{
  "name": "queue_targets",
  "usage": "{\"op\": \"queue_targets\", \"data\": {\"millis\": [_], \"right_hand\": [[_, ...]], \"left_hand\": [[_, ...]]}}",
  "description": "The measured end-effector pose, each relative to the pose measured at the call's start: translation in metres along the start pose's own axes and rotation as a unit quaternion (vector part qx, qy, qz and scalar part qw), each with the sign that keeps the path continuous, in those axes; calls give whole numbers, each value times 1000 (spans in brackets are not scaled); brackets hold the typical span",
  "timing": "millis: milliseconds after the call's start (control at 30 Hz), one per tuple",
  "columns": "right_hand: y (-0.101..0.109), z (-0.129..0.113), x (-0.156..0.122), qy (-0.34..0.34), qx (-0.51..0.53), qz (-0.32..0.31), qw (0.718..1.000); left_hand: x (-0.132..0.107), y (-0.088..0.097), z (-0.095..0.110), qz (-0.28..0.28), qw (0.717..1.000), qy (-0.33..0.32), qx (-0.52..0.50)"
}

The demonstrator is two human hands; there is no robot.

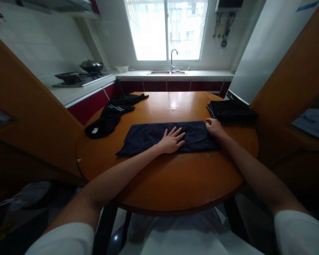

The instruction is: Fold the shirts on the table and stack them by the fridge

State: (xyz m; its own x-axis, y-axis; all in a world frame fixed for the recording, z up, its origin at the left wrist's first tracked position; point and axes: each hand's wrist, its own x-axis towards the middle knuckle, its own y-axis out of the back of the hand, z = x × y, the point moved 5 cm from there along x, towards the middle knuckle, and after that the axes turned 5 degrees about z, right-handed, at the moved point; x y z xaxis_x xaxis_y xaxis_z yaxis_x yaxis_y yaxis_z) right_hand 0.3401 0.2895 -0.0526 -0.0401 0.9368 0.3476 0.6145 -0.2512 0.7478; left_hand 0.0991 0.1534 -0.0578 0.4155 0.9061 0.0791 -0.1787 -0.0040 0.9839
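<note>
While your left hand (170,142) lies flat, fingers spread, on the folded navy cloth (146,136) at the centre of the frame, it covers part of the fabric and grasps nothing. Your right hand (214,126) touches the cloth's right end, fingers curled and drawn together; you cannot tell whether they pinch the edge, because the hand hides that corner. The cloth's inner layers are hard to make out. Your pale sleeves (300,230) are cut off at the lower corners. On the wooden surface (172,184), a folded black stack (231,109) lies right of centre, near your right hand, its layers unclear. Left of centre, black garments (108,122) lie bunched, their folds merging in the dark. At lower left, a pale plastic bag (29,194) is too dim for you to see what it holds. At upper left, a lidded pot (91,66) hides its contents, and the low pan (70,77) near it is too dark inside to read. At upper centre, you cannot see into the sink (159,72).
</note>
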Motion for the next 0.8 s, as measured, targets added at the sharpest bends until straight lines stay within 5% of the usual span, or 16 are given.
{"op": "queue_targets", "data": {"millis": [367,633,800], "right_hand": [[12,16,-2,-159,18,-45,986],[14,8,-12,-193,71,-99,974],[18,9,-10,-185,74,-89,976]], "left_hand": [[0,2,0,1,1000,2,-9],[0,3,-1,7,1000,2,-18],[-1,13,5,68,996,-49,-18]]}}
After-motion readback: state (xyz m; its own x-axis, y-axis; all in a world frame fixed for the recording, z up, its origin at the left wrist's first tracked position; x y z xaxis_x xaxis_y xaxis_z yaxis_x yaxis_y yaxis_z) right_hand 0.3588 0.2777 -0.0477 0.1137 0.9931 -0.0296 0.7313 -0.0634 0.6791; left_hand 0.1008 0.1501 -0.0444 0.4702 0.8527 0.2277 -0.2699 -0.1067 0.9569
